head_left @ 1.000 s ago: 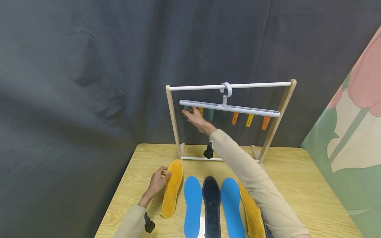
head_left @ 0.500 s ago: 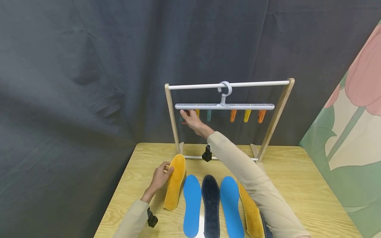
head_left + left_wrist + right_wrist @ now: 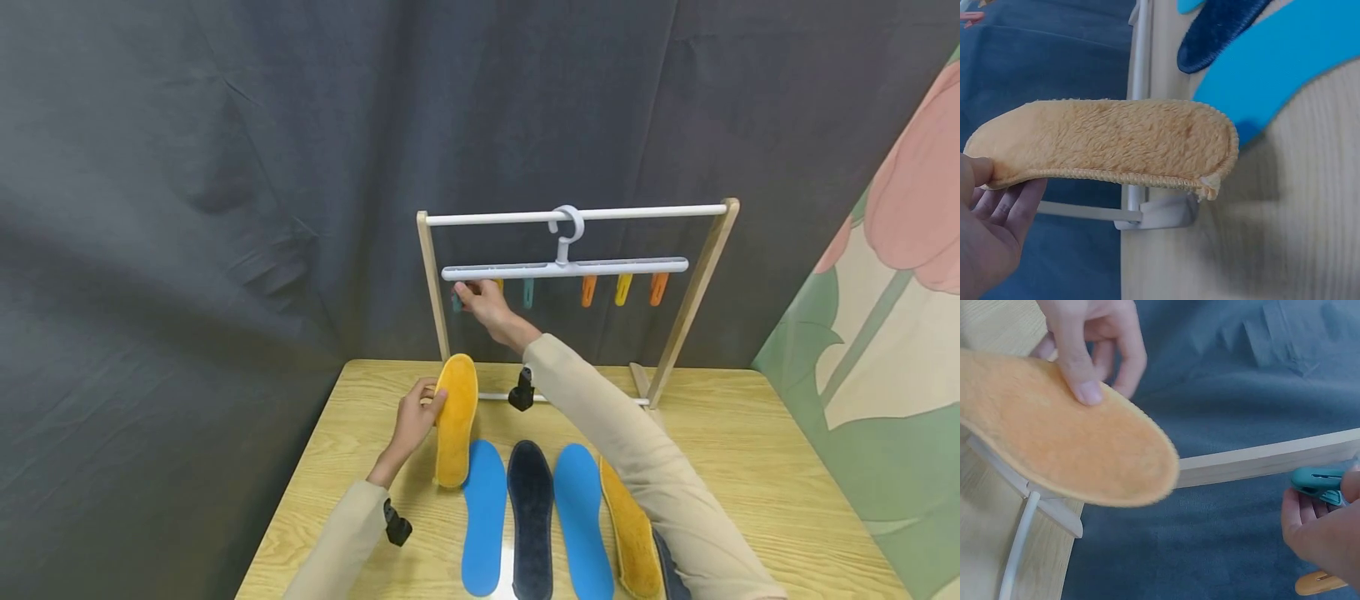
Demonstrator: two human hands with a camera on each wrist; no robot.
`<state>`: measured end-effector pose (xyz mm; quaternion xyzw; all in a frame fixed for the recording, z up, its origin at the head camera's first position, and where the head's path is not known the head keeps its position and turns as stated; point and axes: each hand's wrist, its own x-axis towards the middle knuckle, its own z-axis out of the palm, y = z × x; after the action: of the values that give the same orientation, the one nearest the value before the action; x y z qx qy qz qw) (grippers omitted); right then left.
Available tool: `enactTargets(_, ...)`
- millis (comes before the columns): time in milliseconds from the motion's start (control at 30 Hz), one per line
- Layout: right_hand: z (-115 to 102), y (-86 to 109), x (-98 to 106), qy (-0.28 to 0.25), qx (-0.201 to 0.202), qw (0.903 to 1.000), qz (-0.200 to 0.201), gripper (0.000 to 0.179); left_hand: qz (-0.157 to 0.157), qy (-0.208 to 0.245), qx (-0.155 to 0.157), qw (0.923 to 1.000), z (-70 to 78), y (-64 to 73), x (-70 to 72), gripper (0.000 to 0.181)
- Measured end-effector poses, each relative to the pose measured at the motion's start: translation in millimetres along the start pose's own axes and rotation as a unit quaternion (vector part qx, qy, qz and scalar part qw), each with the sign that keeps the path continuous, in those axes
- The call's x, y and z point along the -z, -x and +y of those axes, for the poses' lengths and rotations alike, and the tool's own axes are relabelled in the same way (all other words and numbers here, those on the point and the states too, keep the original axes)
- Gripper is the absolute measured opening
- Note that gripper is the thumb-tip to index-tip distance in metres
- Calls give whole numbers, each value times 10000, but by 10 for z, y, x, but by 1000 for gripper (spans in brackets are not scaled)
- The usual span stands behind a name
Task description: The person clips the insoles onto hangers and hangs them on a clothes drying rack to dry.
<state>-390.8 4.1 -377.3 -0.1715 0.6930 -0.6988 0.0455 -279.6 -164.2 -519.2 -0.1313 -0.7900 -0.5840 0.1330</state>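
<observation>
My left hand (image 3: 415, 417) pinches a fuzzy yellow insole (image 3: 457, 417) by its edge, thumb on its face. The insole is raised off the table and tilted up. In the left wrist view its stitched rim and one frayed end show clearly. Up at the left end of a white hanger (image 3: 615, 267), my right hand (image 3: 491, 310) grips a teal clothespin (image 3: 1317, 480) between thumb and fingers. The insole's upper end is below and apart from that clothespin. An orange clothespin (image 3: 588, 292), a yellow clothespin (image 3: 623, 290) and others hang along the hanger.
The hanger hooks over the top bar of a wooden rack (image 3: 693, 308) at the table's (image 3: 757, 467) back. Two blue insoles (image 3: 483, 525), a dark insole (image 3: 529, 517) and another yellow insole (image 3: 630, 533) lie in front. A further dark insole is partly under my right arm.
My left hand has lifted the yellow insole up and to the right, toward the rack. The hanger has swung from slanted to nearly level. My right hand keeps its hold, slightly lower.
</observation>
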Motion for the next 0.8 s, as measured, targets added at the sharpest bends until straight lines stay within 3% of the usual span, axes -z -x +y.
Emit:
enactTargets(200,5,16,-21,-184,-72,9998,76,33,-98,233,46,9997,329,-45,9,25)
enactTargets(533,-10,31,-74,-361,-164,9982,452,32,188,237,-513,9982,460,-212,-3,26)
enactTargets(800,-65,38,-178,-618,-181,9939,893,29,418,72,-781,9960,548,-282,-20,26)
